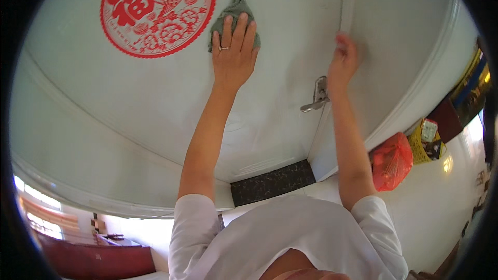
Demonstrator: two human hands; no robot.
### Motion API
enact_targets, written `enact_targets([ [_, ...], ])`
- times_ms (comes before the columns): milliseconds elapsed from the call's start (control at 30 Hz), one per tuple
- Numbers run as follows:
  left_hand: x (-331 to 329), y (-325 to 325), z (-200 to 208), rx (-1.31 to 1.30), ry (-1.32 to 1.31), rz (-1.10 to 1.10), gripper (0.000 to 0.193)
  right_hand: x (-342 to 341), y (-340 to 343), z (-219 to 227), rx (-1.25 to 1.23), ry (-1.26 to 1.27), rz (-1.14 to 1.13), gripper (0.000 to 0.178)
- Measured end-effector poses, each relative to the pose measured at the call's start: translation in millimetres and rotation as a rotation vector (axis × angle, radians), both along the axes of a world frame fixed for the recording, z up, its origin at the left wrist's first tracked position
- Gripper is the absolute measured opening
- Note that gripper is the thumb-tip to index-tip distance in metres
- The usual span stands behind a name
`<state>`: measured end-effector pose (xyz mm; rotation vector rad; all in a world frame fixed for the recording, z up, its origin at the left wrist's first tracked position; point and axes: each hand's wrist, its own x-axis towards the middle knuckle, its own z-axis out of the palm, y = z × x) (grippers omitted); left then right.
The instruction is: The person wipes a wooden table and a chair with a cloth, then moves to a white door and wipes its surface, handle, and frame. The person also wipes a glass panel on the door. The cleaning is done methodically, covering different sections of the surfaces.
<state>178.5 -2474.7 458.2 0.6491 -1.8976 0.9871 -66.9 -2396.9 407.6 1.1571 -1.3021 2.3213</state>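
Note:
My left hand [234,54] presses a grey-green cloth [238,6] against a white door [275,46]. Its fingers lie stretched over the cloth, and a ring shows on one of them. Just left of the cloth is a round red paper-cut decoration [158,13] stuck on the door. My right hand [343,65] is raised by the door's right edge, above a silver lever handle [317,96]. Motion smears its fingers, which look bent; whether they touch the edge I cannot tell.
A dark speckled threshold [272,181] lies at the foot of the door. To the right, a red plastic bag [392,162] and a yellow bag [426,142] stand on the pale floor. Dark red furniture [98,262] is at the lower left.

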Motion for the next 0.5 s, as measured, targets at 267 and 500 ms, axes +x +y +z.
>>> enact_targets([
  [267,-20.4,-6.1,-101.0,0.038,-0.551,-0.001,0.055,26.4,58.1,-166.1,0.513,0.465,0.001,0.034],
  [500,-74.1,-9.0,-22.2,-0.049,-0.519,-0.058,0.064,18.0,64.7,-186.3,0.701,0.674,-0.018,0.049],
])
